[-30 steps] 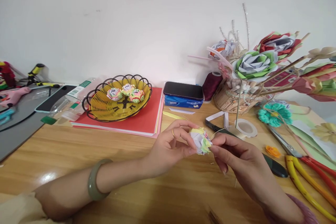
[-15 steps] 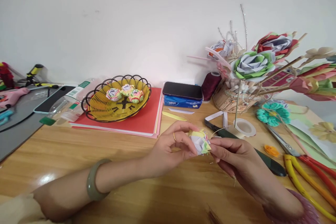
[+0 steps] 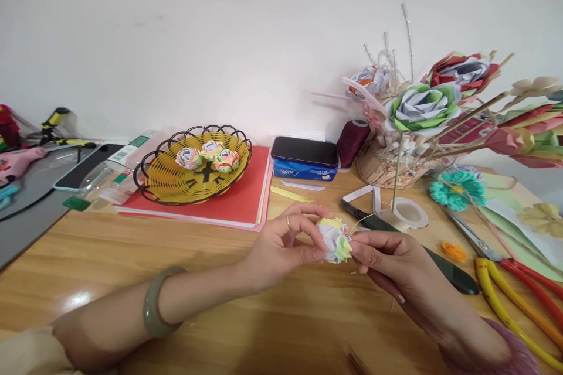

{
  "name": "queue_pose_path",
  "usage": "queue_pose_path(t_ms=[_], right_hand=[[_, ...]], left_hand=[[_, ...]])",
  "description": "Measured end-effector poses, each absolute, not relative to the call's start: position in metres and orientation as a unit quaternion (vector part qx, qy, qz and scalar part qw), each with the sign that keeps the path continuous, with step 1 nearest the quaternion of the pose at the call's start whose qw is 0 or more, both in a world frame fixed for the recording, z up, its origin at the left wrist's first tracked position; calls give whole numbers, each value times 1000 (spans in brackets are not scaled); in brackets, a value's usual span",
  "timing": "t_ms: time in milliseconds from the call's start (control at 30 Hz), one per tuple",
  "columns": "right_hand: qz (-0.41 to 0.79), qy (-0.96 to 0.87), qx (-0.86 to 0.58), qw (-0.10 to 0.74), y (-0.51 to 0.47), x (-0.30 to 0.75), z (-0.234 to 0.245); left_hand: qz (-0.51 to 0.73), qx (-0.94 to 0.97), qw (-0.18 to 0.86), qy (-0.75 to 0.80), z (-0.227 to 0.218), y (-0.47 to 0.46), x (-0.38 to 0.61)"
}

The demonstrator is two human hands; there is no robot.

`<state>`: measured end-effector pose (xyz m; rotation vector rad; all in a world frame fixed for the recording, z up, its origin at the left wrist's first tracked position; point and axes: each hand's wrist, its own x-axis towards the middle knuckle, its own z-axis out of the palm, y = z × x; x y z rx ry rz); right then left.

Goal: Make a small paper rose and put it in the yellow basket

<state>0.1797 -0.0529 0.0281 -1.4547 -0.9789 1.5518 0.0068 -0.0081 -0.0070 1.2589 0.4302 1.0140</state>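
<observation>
A small folded paper flower [image 3: 335,239], white with yellow and green edges, is held above the wooden table [image 3: 132,258] between both hands. My left hand [image 3: 284,244], with a gold ring and a green bangle on the wrist, pinches its left side with thumb and fingers. My right hand [image 3: 391,261] pinches its right side, fingers pressed together. A thin pale thread [image 3: 365,221] runs up from the flower beside the right fingers.
A yellow wire basket [image 3: 193,171] with three paper flowers sits on red paper [image 3: 246,199] at the back. Behind the hands lie a phone on a tissue pack [image 3: 305,159], a tape roll [image 3: 409,212] and a bouquet basket [image 3: 387,167]. Scissors [image 3: 519,287] lie at right.
Both hands have shifted slightly while working the paper flower; the right hand's fingers have closed in tighter against it. The view has barely moved.
</observation>
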Motion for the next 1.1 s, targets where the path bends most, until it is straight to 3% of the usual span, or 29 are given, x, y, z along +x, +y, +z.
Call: queue_pose_path(t_ms=[600,867,1100], right_hand=[[647,-364,-555,377,-49,186,30],[599,-374,-587,396,-52,179,27],[598,-397,-598,356,-50,180,23]], left_hand=[[436,603,642,185,-10,-6,6],[440,635,612,167,-6,-9,7],[421,666,588,182,-4,-10,6]])
